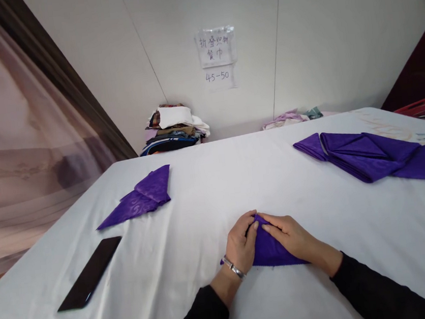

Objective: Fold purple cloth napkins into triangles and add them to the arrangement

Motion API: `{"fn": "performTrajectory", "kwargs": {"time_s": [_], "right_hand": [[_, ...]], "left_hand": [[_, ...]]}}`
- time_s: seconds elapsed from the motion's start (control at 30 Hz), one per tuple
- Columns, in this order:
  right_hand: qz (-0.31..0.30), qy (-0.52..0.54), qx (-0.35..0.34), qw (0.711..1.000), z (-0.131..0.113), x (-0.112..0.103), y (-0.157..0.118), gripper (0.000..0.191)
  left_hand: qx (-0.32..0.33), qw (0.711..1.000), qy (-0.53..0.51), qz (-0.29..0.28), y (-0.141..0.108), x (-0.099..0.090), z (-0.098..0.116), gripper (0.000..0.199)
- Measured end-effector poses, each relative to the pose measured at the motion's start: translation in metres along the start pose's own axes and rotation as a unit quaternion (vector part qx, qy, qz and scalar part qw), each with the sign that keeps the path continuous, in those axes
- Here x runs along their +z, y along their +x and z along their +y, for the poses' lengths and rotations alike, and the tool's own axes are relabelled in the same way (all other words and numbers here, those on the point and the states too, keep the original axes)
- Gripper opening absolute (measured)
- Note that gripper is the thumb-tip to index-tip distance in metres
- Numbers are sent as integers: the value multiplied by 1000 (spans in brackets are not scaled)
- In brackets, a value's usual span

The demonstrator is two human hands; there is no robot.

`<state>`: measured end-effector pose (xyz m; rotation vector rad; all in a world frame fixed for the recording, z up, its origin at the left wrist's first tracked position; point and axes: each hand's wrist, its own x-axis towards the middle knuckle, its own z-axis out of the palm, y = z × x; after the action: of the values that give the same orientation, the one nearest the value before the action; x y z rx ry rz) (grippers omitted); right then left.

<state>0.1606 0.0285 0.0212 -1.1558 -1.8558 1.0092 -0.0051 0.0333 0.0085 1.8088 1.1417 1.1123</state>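
A purple cloth point(272, 250) lies on the white-covered table, its upper part narrowing to a tip between my hands. My left hand point(241, 243) pinches the cloth near that tip from the left, a silver bracelet on its wrist. From the right, my right hand point(292, 235) grips the same tip with thumb and fingers. Both hands nearly touch each other there and cover the cloth's left and right parts. The cloth's straight lower edge shows between my wrists.
A folded purple cloth point(140, 197) lies at the left, with a dark flat phone-like object point(90, 273) nearer. More folded purple cloths point(373, 154) lie at the right. Fabric piles point(176, 125) stand beyond the white table's point(214, 174) far edge, below a handwritten sign point(217, 47).
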Motion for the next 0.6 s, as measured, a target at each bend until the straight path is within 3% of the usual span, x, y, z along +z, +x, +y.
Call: {"fn": "performTrajectory", "kwargs": {"time_s": [0.6], "right_hand": [[2, 11, -6, 1000, 5, 2, -2, 41]], "left_hand": [[-18, 997, -53, -50, 3, 0, 7, 27]]}}
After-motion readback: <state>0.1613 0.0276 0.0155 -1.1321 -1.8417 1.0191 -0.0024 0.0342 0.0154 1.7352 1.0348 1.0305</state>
